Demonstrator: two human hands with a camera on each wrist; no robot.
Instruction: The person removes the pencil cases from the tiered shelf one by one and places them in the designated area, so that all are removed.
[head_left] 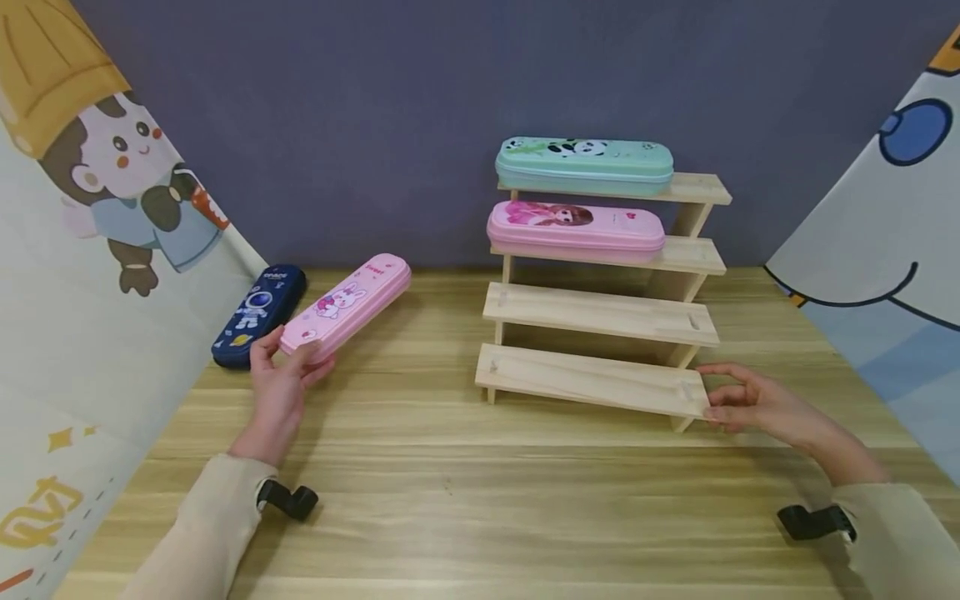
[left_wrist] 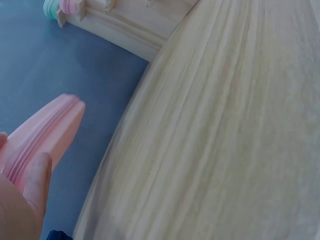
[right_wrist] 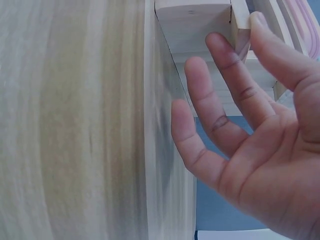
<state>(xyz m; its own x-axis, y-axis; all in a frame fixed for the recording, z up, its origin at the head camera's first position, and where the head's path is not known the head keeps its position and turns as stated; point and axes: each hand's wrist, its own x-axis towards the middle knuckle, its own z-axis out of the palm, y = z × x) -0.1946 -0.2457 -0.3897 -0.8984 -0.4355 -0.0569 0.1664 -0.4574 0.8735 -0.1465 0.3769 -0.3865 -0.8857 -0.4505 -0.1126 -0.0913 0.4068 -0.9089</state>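
Note:
My left hand [head_left: 281, 379] grips the near end of a pink pencil case [head_left: 348, 304] with a white rabbit on its lid. The case is tilted, its far end raised; in the left wrist view its zipped side [left_wrist: 45, 135] shows between thumb and fingers. Beside it lies a dark blue astronaut pencil case [head_left: 258, 317]. My right hand [head_left: 772, 412] holds the right end of the bottom step of a wooden stepped rack [head_left: 592, 379], thumb and index finger at the board's end [right_wrist: 241, 30]. The other fingers are spread loosely below.
On the rack's top step sits a mint panda pencil case [head_left: 585, 164]; a pink case with a doll picture [head_left: 577, 229] occupies the step below. The two lower steps are bare wood. A dark wall [head_left: 375, 125] and printed side panels [head_left: 892, 250] enclose the wood-grain table [head_left: 450, 517].

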